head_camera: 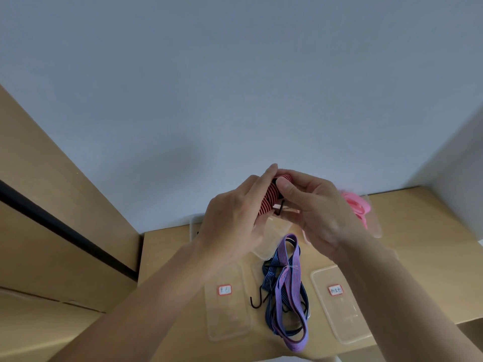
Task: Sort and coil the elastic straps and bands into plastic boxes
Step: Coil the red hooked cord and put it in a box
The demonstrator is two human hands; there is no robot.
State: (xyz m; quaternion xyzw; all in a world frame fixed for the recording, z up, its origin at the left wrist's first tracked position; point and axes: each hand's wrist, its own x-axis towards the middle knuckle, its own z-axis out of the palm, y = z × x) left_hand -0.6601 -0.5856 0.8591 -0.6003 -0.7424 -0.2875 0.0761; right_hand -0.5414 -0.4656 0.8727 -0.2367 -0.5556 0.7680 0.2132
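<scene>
Head view: left hand (235, 218) and right hand (318, 212) both grip a coiled red-and-black strap (269, 199), fingers (264, 178) curled round it, raised above the counter (418, 257). Below the fingers, purple strap (290, 283) and blue strap (269, 280) lie tangled between left labelled box (227, 314) and right labelled box (339, 309). Pink band (355, 205) lies beyond the right-hand fingers, partly hidden

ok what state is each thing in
left hand, holding the red striped strap
right hand, pinching that strap
red striped strap, coiled, held up
purple strap, loose on table
blue strap, loose, tangled with purple strap
pink band, in a clear box
left lid, off, lying flat
right lid, off, lying flat
</scene>
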